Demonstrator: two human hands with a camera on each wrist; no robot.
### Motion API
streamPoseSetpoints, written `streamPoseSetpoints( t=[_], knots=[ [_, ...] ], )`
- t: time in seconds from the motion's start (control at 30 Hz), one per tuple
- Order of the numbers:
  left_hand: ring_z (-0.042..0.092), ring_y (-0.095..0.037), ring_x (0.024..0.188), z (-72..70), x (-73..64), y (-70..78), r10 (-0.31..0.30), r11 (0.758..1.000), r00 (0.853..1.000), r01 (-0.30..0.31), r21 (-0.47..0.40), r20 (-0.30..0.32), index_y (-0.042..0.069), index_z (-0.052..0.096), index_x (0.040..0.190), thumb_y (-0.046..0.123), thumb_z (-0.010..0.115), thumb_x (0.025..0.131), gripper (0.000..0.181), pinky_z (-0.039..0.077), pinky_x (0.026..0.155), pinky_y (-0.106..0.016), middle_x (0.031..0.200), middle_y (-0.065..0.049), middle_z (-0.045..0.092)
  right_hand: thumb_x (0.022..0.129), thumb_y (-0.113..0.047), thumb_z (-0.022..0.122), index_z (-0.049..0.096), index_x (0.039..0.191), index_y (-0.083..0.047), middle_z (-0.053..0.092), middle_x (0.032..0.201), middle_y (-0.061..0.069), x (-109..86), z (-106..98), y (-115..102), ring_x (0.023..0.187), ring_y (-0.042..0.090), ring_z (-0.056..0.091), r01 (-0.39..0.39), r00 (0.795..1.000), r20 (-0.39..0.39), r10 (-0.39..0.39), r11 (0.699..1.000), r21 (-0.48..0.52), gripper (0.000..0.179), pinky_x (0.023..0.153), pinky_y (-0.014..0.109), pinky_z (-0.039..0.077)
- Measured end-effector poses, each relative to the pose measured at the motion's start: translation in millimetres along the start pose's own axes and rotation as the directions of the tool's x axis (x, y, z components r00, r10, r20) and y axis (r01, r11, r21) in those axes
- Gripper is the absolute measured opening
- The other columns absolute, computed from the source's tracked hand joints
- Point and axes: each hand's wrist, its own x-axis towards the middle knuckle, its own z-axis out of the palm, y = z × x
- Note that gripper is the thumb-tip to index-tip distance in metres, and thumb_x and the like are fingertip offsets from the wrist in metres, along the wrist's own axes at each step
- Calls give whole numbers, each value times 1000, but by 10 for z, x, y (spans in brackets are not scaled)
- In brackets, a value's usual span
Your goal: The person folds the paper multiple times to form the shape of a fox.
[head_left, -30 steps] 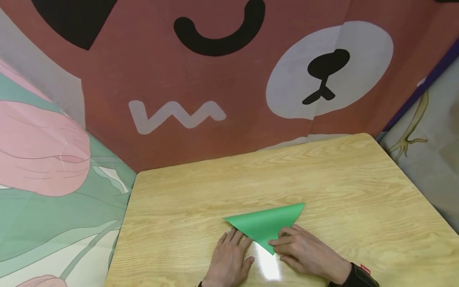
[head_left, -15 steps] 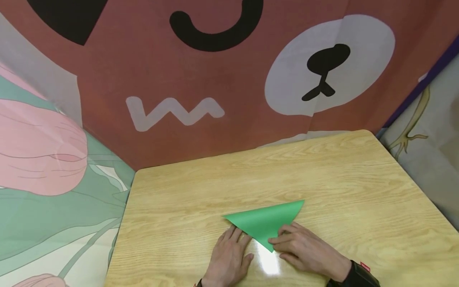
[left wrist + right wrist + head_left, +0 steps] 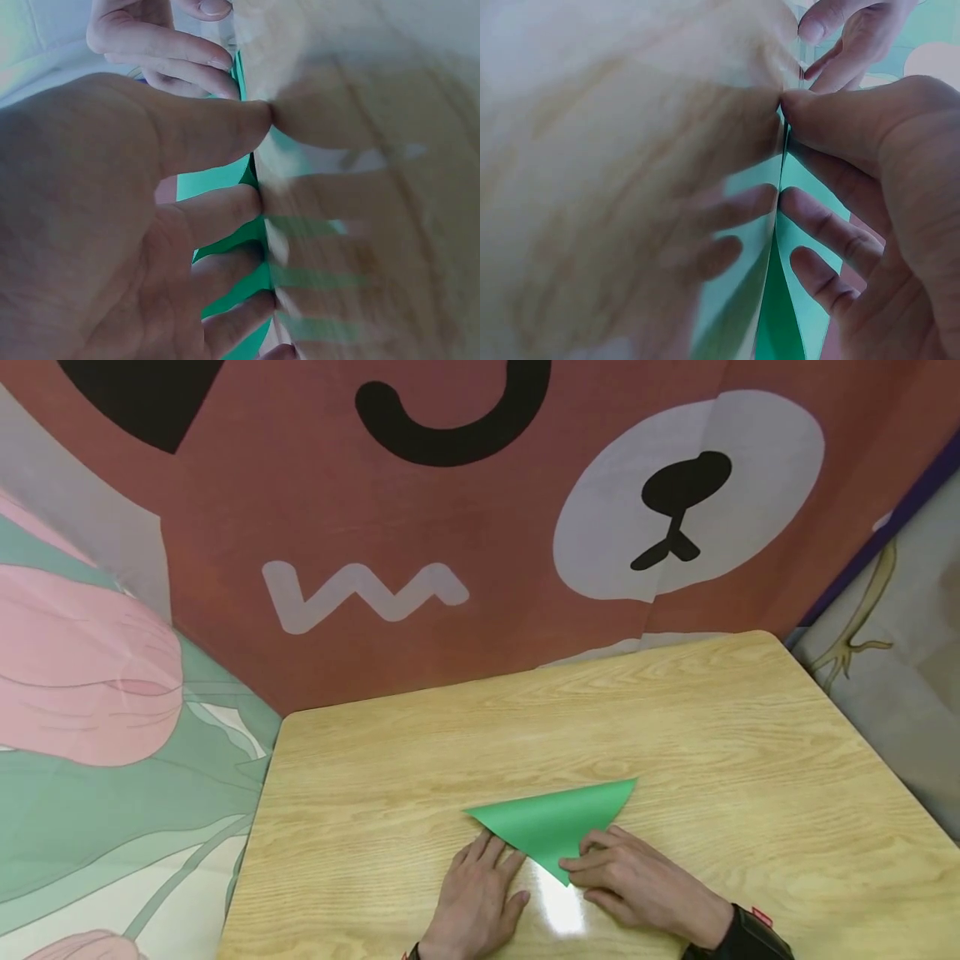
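A green sheet of paper (image 3: 551,822) lies on the table, folded over into a triangle with its point toward the person. Its far fold is still rounded, and the right wrist view shows the layers of the paper (image 3: 780,315) standing apart. My left hand (image 3: 480,893) rests palm down at the left edge, fingertips touching or just under the paper; which of these is unclear. My right hand (image 3: 637,881) presses a fingertip on the paper near the near point. Its thumb rests on the table beside that point, and the other fingers are bent slightly over the right edge.
The wood-grain table (image 3: 375,760) stretches away behind and to both sides of the paper. A printed cloth with a brown bear (image 3: 412,527) hangs along the far edge. Another with pink flowers (image 3: 90,668) hangs at the left.
The head view has tilted slightly, so everything sits a little higher in it. Both hands and the paper otherwise hold nearly the same positions.
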Motion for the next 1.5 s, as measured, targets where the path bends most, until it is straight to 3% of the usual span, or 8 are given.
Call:
streamPoseSetpoints(
  t=[0.5, 0.67, 0.77, 0.87, 0.97, 1.07, 1.17, 1.5],
  knots=[
    [42, -28, 151, -25, -3, -28, -12, 999, 998, 14, -44, 55, 29, 51, 155, 50, 65, 98, 62, 48, 113, -53, 164, 0, 45, 86, -19, 85, 80, 111, -26, 75, 125, -13, -17, -9, -27, 105, 10, 62, -35, 999, 5, 35, 999, -4, 27, 88, 31, 54],
    [42, -28, 152, -107, -50, -64, -24, 997, 996, 30, -66, 90, 20, 49, 156, 47, 65, 99, 65, 45, 117, -52, 165, -2, 44, 87, -20, 84, 80, 113, -27, 75, 126, -13, 4, -8, -14, 106, 9, 61, -38, 999, 15, 39, 999, -24, 27, 89, 32, 54],
    [58, -24, 135, -210, -64, -33, -23, 997, 999, 26, -75, 42, 13, 65, 139, 42, 68, 99, 49, 53, 107, -44, 148, -2, 61, 87, -19, 84, 80, 111, -28, 75, 126, -13, 4, -9, -17, 104, 8, 60, -35, 999, 19, 35, 999, -32, 26, 88, 30, 52],
    [65, -18, 117, -293, -8, 57, 16, 997, 996, -23, -77, -84, 14, 73, 119, 37, 70, 98, 32, 57, 96, -36, 127, 1, 70, 86, -18, 84, 80, 109, -27, 75, 125, -12, -1, -8, -32, 103, 7, 60, -40, 999, 21, 40, 999, -29, 25, 87, 29, 51],
    [60, -22, 131, -293, 116, 199, 81, 995, 984, -90, -52, -156, 7, 67, 133, 42, 62, 103, 46, 54, 107, -37, 141, -5, 65, 87, -18, 84, 81, 115, -23, 76, 122, -13, -6, 5, -60, 101, 6, 60, -66, 998, 19, 66, 998, -9, 28, 86, 29, 51],
    [38, -30, 155, -209, 247, 356, 113, 992, 988, -117, -34, -105, 2, 46, 155, 53, 38, 110, 69, 41, 123, -46, 166, -13, 40, 91, -23, 81, 78, 124, -19, 76, 112, -19, -11, 26, -85, 97, 1, 58, -106, 994, 14, 106, 994, 5, 33, 85, 26, 52],
    [24, -31, 161, -101, 316, 470, 103, 994, 995, -103, -34, -18, 3, 34, 162, 59, 17, 111, 78, 34, 126, -53, 173, -14, 24, 98, -30, 75, 76, 127, -18, 74, 105, -25, -21, 49, -100, 95, -2, 56, -125, 992, 13, 125, 992, 18, 32, 84, 24, 51],
    [20, -27, 162, 31, 457, 457, 47, 996, 993, -39, -77, 104, 7, 33, 164, 52, 11, 112, 72, 27, 129, -53, 175, -7, 20, 86, -22, 84, 82, 102, -31, 71, 91, -28, -10, 46, -57, 97, 1, 57, -74, 997, -11, 74, 997, 12, 19, 82, 25, 49]
  ],
)
